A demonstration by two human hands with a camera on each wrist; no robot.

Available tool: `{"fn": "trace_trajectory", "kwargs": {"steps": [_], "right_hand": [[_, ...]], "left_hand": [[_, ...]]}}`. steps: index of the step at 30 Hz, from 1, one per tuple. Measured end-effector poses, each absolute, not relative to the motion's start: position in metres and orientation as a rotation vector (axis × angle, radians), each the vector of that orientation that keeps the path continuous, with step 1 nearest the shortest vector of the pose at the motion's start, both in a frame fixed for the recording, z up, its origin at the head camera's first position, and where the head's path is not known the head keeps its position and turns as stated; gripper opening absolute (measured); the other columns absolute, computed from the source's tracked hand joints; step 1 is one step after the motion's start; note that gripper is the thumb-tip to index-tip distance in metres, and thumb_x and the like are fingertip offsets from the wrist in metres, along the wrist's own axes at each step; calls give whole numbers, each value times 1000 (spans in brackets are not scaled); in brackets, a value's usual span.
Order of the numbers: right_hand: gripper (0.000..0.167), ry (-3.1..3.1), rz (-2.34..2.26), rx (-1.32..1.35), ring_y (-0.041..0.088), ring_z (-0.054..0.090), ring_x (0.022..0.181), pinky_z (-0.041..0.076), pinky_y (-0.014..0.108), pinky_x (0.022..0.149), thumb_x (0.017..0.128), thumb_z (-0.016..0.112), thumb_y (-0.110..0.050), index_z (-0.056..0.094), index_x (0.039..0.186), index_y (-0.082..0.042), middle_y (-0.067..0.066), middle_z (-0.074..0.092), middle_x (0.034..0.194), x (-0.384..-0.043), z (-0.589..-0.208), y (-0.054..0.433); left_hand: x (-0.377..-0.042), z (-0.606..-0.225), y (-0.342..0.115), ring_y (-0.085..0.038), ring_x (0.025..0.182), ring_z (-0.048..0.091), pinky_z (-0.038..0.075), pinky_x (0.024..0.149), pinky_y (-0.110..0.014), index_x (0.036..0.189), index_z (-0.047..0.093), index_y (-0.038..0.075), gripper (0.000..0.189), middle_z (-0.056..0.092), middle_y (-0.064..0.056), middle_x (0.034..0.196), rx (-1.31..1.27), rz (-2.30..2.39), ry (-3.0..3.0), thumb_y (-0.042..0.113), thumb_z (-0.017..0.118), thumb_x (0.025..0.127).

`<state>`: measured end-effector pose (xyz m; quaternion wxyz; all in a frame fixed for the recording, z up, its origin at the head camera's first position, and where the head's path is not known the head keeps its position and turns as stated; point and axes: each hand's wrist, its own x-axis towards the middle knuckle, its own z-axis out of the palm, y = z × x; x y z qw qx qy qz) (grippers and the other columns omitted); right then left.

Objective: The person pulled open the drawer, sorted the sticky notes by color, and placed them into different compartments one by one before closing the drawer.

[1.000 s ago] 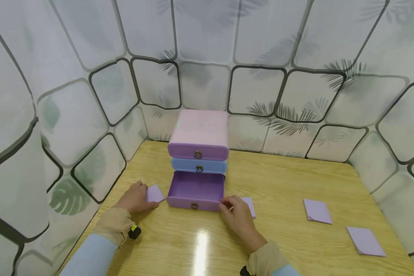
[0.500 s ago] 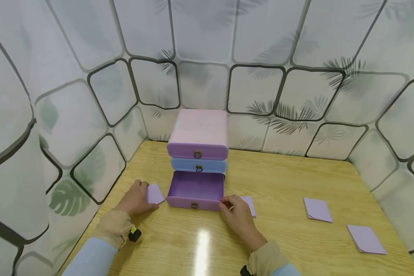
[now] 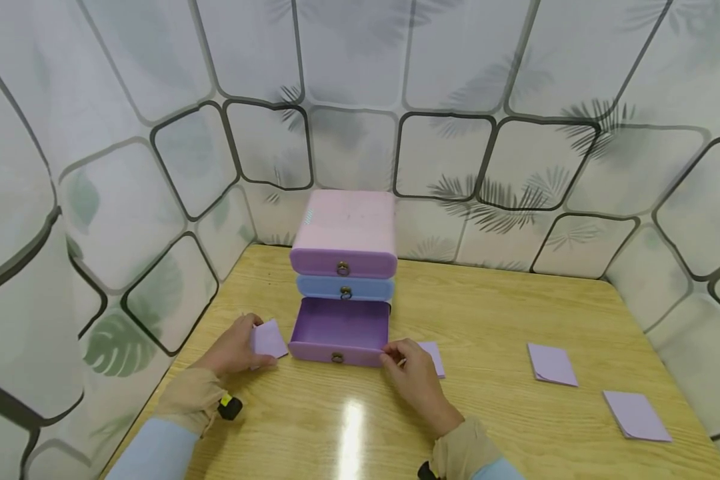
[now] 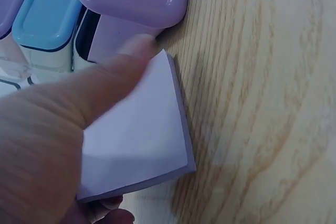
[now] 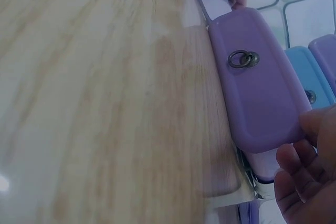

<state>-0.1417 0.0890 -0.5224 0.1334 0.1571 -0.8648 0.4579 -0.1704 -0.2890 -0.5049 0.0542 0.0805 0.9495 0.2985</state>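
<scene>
At the left of a small drawer cabinet (image 3: 351, 220), my left hand (image 3: 231, 347) holds a lilac note pad (image 3: 269, 339) by its left side. In the left wrist view the blurred thumb (image 4: 113, 80) lies across the pad's top, and curled fingertips (image 4: 116, 216) show at its lower edge. The bottom purple drawer (image 3: 312, 351) is pulled out, with a bare floor inside. My right hand (image 3: 417, 379) pinches the right corner of its front, thumb on the face and fingers curled beside it in the right wrist view.
Partly behind my right hand lies another lilac pad (image 3: 435, 358). Two more pads, one farther back (image 3: 552, 365) and one nearer (image 3: 637, 417), lie at the table's right. The cabinet's blue drawer (image 3: 318, 287) and top purple drawer (image 3: 312, 262) are closed. Patterned fabric walls (image 3: 444, 160) enclose the table.
My left hand has shifted slightly at the note pad, and the pad has turned a little with it. My right hand and the drawer stay in place.
</scene>
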Motion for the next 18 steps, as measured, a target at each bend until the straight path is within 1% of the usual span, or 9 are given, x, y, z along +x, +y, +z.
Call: {"fn": "trace_trajectory", "kwargs": {"steps": [3,4,6,10,13,15,18], "right_hand": [[7,-2511,1328,453,6,57,72,49,21,59,85,75,-11,69,88,-14,-11,58,80,-142,-522,89],[7,-2512,1327,452,6,57,72,49,21,59,85,75,-11,69,88,-14,-11,58,80,-142,-523,89],[7,-2513,1326,454,6,57,72,49,21,59,85,75,-12,69,88,-14,-11,58,80,-141,-523,89],[6,-2510,1337,463,6,57,72,49,21,59,86,74,-15,69,89,-13,-11,59,81,-141,-523,90],[7,-2509,1342,463,6,57,72,50,22,59,86,74,-16,69,89,-12,-10,59,81,-141,-522,90],[7,-2507,1345,465,6,57,72,50,23,59,86,74,-17,69,89,-12,-11,59,81,-141,-523,90],[8,-2502,1349,469,7,57,72,50,23,59,87,74,-18,69,89,-12,-11,59,81,-141,-524,90]], "left_hand": [[-168,-503,-288,-25,86,56,48,71,-38,115,47,-2,47,55,-16,101,287,919,2903,19,76,84],[-168,-502,-288,-27,89,57,48,73,-40,114,48,-2,38,57,-18,102,307,919,2913,14,70,88],[-167,-500,-288,-31,95,59,49,77,-43,113,51,-2,25,59,-20,106,306,935,2929,5,62,92],[-166,-490,-286,-35,101,59,50,81,-48,113,55,-1,19,61,-22,110,310,1008,2942,1,56,94],[-166,-481,-285,-32,99,60,50,80,-46,112,57,1,17,62,-19,108,311,1034,2968,0,54,95],[-166,-475,-283,-29,95,60,50,77,-44,111,58,1,15,62,-16,105,332,1022,3001,1,53,96],[-167,-465,-280,-27,91,60,50,74,-42,110,59,2,14,62,-15,104,371,975,3083,2,54,96]]}}
